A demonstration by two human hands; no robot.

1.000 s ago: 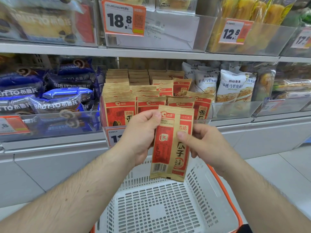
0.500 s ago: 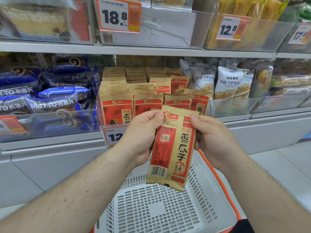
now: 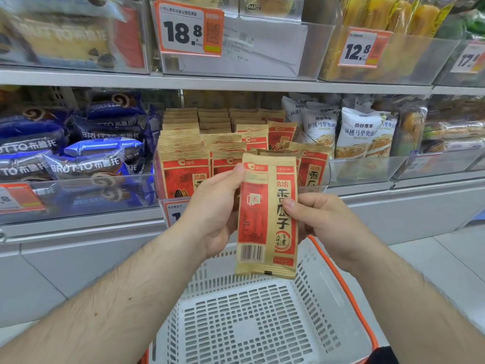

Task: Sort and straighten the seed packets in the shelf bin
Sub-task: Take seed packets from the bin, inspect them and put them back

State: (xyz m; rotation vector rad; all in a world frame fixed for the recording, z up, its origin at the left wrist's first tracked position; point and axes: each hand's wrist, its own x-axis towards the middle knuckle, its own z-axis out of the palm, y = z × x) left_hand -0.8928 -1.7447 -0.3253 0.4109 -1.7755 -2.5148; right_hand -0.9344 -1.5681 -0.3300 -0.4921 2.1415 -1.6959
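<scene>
Both hands on one seed packet (image 3: 267, 216), held upright in front of the shelf bin (image 3: 319, 179), back face toward camera: barcode at lower left, red panel down the left half, vertical characters down the right. Left hand (image 3: 214, 214) pinches the packet's left edge, thumb tip at the upper left corner just under the top seal, fingers curled out of sight behind it. Right hand (image 3: 324, 227) pinches the right edge about mid-height, thumb pad on the front face beside the characters, fingers behind, so can't see how they lie. Most of the packet hangs below the left thumb; roughly half sits above the right thumb and half below. Bottom seal is free, not touching anything, and hangs over the white perforated basket (image 3: 252, 321) with the orange rim, which sits under both wrists. Packet is near vertical. Just behind the grip, the bin holds the remaining seed packets (image 3: 183, 166) in rows, standing upright, front faces out; the row right behind the held packet is partly hidden by it. One packet (image 3: 280, 134) further back tilts slightly off the row. Left of the bin: blue snack bags (image 3: 86, 164). Right of it: white bags (image 3: 354, 135). Price tags (image 3: 189, 27) on the shelf above.
</scene>
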